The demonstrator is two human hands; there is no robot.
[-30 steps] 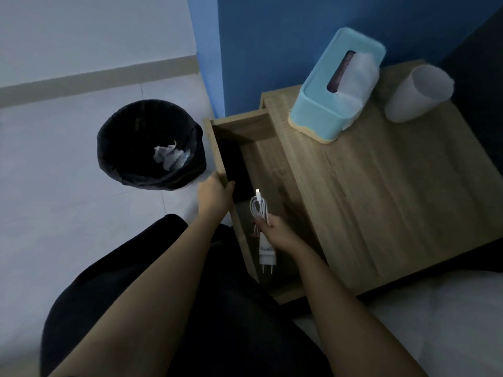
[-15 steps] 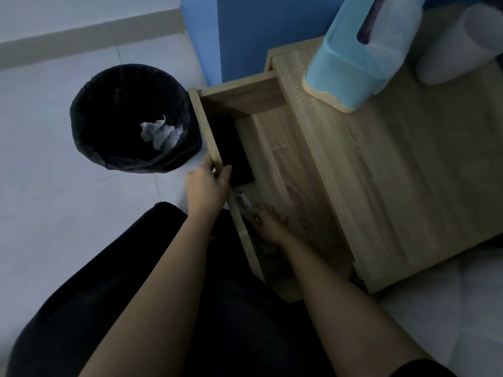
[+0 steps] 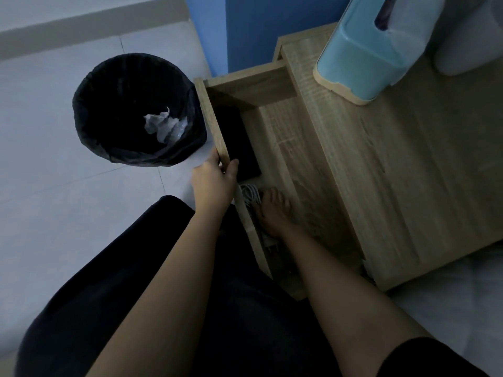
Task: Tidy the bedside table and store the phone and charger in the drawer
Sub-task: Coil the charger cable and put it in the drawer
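Note:
The wooden drawer [image 3: 275,137] of the bedside table [image 3: 408,170] is pulled out. A black phone [image 3: 239,142] lies flat inside it, against the front panel. My left hand [image 3: 215,183] grips the top edge of the drawer front [image 3: 215,123]. My right hand [image 3: 272,210] is down inside the drawer, fingers over the white charger [image 3: 249,193], whose coiled cable shows beside the fingers just below the phone. The plug end is mostly hidden under my wrist.
A light blue tissue box [image 3: 373,47] and a white cup [image 3: 468,39] lying on its side are on the table top. A black-lined bin [image 3: 130,85] holding crumpled paper stands on the tiled floor left of the drawer. A blue wall is behind, and bedding lies at lower right.
My right hand has carried the charger from above the drawer down onto the drawer floor. The view has tilted closer. My left hand has stayed on the drawer front.

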